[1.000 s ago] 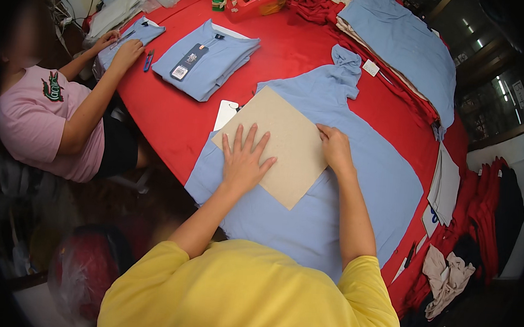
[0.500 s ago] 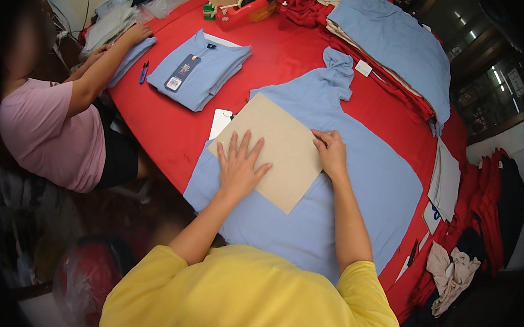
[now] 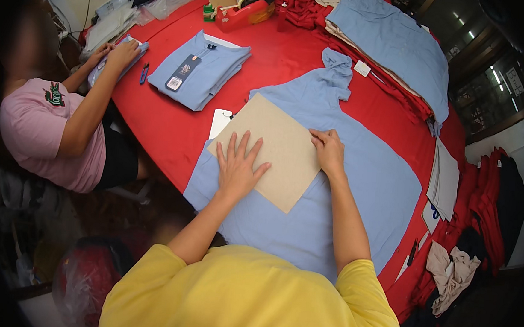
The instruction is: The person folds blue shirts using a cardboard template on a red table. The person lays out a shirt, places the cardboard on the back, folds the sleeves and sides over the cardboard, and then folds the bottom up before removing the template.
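A light blue shirt lies spread on the red-covered table, with a flat beige cardboard sheet on top of it. My left hand rests flat on the sheet's left part, fingers spread. At the sheet's right corner my right hand is closed, its thumb and fingertips pinched at the edge; whether cardboard, cloth or both are between them is hard to see. Beside the sheet's upper left edge a white tag sticks out.
A folded blue shirt with a dark hang tag lies beyond, near small blue snips. A red tape dispenser stands at the back. Stacked blue garments and white sheets are on the right. Another person handles a blue garment at left.
My hands and the cardboard stay almost where they were. The person at left has turned and lifted their hands with the blue garment.
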The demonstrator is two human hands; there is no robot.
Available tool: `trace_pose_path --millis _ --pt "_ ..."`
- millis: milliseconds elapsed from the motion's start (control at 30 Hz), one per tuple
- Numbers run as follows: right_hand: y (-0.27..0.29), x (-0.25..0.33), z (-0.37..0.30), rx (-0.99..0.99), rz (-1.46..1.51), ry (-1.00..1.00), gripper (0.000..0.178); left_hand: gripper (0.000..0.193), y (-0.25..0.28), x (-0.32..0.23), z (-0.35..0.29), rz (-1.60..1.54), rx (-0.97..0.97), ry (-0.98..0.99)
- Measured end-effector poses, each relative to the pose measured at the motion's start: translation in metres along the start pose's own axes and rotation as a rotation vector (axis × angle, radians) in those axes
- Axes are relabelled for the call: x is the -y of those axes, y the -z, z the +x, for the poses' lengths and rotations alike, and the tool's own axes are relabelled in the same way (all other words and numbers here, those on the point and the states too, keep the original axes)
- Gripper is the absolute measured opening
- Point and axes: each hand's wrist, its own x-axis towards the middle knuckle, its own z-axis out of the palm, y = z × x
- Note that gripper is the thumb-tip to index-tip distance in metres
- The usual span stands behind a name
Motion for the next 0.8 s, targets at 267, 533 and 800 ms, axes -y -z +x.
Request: trace_pose_path --millis 267,533,800 --pt "0.001 0.002 0.0 0.055 0.058 -0.063 0.03 0.061 0.0 -0.001 0.0 -0.002 -0.015 0.008" --pt "0.006 0.003 0.003 0.086 0.07 -0.062 0.029 0.062 0.003 -0.002 0.003 -0.006 0.008 0.028" --pt "0.01 0.004 0.009 0.129 0.064 -0.093 0.03 0.063 0.002 -0.002 0.003 -0.005 -0.012 0.008"
